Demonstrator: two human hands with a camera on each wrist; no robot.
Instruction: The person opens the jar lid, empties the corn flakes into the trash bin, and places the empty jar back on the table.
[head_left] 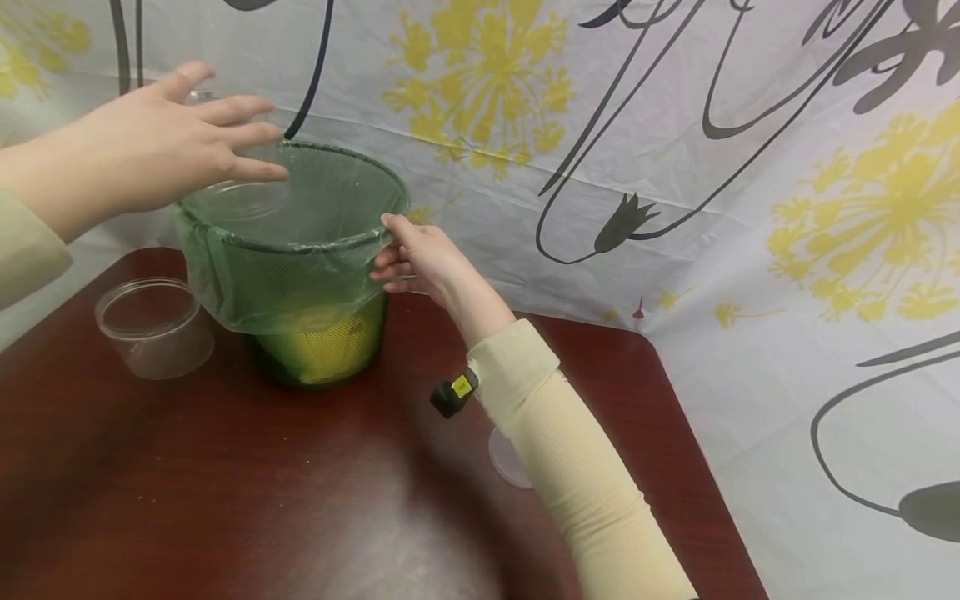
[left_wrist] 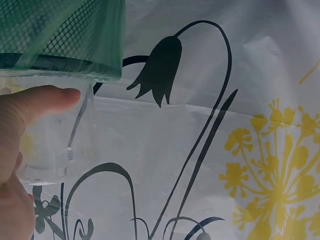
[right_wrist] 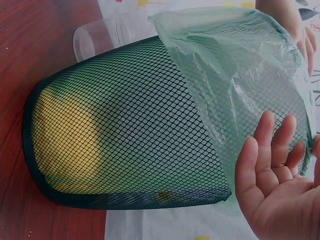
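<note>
My left hand (head_left: 187, 146) holds a clear plastic jar (left_wrist: 60, 135) at the mouth of a mesh wastebasket (head_left: 322, 275). In the head view the spread fingers cover much of this jar, whose round end shows inside the rim. My right hand (head_left: 427, 254) pinches the basket's rim at the near right, its other fingers loosely bent outside. A thin green bag (right_wrist: 215, 65) lines the basket and folds down over its outside. Something yellow (right_wrist: 70, 140) shows through the mesh at the bottom. The basket stands upright on the table.
A second clear plastic jar (head_left: 153, 329) stands left of the basket on the dark red table (head_left: 247, 492). A clear round disc (head_left: 510, 458) lies partly under my right forearm. Behind hangs a white sheet (head_left: 675, 275) printed with flowers.
</note>
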